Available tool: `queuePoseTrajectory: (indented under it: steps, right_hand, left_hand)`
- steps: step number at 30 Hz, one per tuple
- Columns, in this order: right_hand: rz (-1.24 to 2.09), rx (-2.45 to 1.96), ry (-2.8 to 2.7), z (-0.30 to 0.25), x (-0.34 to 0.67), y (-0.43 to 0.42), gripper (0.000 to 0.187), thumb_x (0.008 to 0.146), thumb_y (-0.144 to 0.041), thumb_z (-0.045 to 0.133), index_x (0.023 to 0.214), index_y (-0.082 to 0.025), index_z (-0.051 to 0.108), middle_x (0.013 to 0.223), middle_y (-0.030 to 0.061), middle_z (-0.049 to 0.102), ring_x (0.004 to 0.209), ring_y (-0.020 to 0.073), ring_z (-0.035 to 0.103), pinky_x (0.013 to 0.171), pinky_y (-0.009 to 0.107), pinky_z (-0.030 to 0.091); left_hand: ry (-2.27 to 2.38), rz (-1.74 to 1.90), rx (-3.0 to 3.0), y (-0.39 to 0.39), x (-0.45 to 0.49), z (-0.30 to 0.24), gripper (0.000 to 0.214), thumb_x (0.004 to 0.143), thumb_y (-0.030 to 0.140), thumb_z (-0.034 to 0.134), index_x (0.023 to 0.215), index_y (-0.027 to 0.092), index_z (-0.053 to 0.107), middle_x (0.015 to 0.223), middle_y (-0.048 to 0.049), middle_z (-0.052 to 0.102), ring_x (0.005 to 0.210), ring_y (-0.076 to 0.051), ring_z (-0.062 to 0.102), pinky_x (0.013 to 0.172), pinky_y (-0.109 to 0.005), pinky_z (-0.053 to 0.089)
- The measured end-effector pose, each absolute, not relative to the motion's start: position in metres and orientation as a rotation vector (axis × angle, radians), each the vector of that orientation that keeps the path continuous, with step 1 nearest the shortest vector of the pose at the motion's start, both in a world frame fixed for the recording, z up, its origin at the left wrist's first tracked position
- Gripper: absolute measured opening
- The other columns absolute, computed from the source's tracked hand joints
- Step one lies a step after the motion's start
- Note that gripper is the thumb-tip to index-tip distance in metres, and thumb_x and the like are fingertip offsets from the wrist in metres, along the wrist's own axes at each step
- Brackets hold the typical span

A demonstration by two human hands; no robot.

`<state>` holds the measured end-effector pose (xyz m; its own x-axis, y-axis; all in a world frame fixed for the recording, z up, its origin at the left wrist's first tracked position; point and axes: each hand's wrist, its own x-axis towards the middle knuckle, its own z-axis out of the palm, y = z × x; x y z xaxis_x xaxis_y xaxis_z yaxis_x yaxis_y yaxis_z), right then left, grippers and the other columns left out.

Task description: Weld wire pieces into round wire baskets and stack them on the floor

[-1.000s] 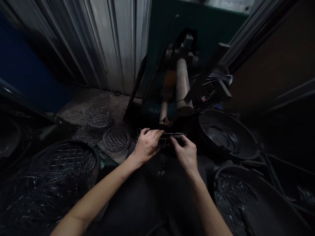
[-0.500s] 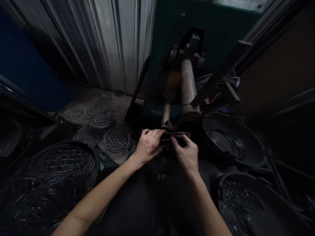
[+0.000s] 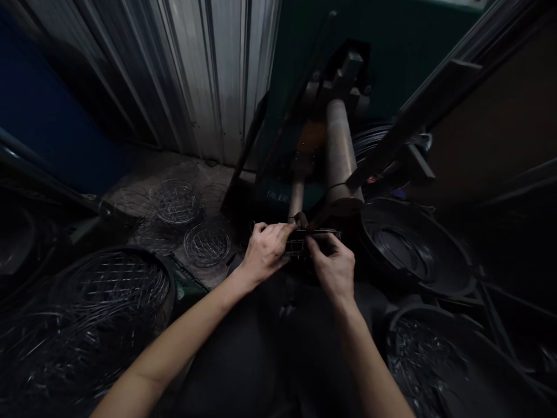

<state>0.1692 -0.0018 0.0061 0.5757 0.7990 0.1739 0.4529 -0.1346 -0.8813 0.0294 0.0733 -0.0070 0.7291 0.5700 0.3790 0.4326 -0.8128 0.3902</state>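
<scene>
The left hand (image 3: 266,248) has its grip clamped on the left part of a wire frame (image 3: 297,247); the right hand (image 3: 335,267) pinches its right part. The frame sits just below the lower rod (image 3: 297,197) of a green machine (image 3: 404,35); in this gloom, I cannot tell whether they touch.

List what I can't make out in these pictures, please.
All in the head view:
Wire grid: partly covered by the left hand and right hand.
White writing on the green machine: too small and dim to read.
Lower-right basin: cut off by the bottom edge.
</scene>
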Motion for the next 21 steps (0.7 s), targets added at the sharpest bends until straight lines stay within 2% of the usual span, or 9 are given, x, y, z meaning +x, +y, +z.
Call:
queuePoseTrajectory:
  steps: [8, 13, 18, 21]
  right_hand:
    - [0.395, -1.773, -1.022, 0.002, 0.169, 0.000, 0.024, 0.079, -0.040, 0.060, 0.082, -0.017, 0.068, 0.078, 0.0024, 0.069, 0.068, 0.0160, 0.061, 0.065, 0.026, 0.046]
    - [0.416, -1.782, -1.045, 0.015, 0.165, -0.009, 0.027, 0.079, -0.041, 0.060, 0.090, -0.018, 0.069, 0.084, 0.0034, 0.070, 0.075, 0.0177, 0.064, 0.069, 0.027, 0.048]
    - [0.224, -2.081, -0.834, 0.012, 0.214, -0.101, 0.039, 0.073, -0.053, 0.061, 0.095, -0.021, 0.068, 0.095, 0.0066, 0.069, 0.089, 0.0238, 0.063, 0.081, 0.035, 0.047]
    - [0.190, -2.566, -0.534, -0.024, 0.270, -0.182, 0.043, 0.068, -0.057, 0.057, 0.087, -0.020, 0.068, 0.084, 0.0133, 0.069, 0.082, 0.0334, 0.063, 0.073, 0.045, 0.048]
  left_hand:
    - [0.812, 0.701, 2.705, 0.074, 0.030, -0.007, 0.053, 0.076, 0.017, 0.057, 0.127, 0.016, 0.040, 0.123, -0.0117, 0.058, 0.111, -0.024, 0.054, 0.088, -0.040, 0.030]
    - [0.888, 0.735, 2.711, 0.073, 0.033, -0.009, 0.054, 0.075, 0.016, 0.058, 0.126, 0.013, 0.040, 0.123, -0.0138, 0.057, 0.111, -0.025, 0.053, 0.089, -0.040, 0.030]
    - [0.853, 0.676, 2.754, 0.063, 0.029, 0.004, 0.051, 0.075, 0.016, 0.057, 0.124, 0.010, 0.042, 0.117, -0.0136, 0.059, 0.104, -0.026, 0.056, 0.087, -0.040, 0.031]
    - [0.756, 0.548, 2.790, 0.039, 0.026, 0.013, 0.046, 0.079, 0.014, 0.051, 0.124, 0.010, 0.043, 0.117, -0.0129, 0.059, 0.103, -0.024, 0.056, 0.089, -0.041, 0.031]
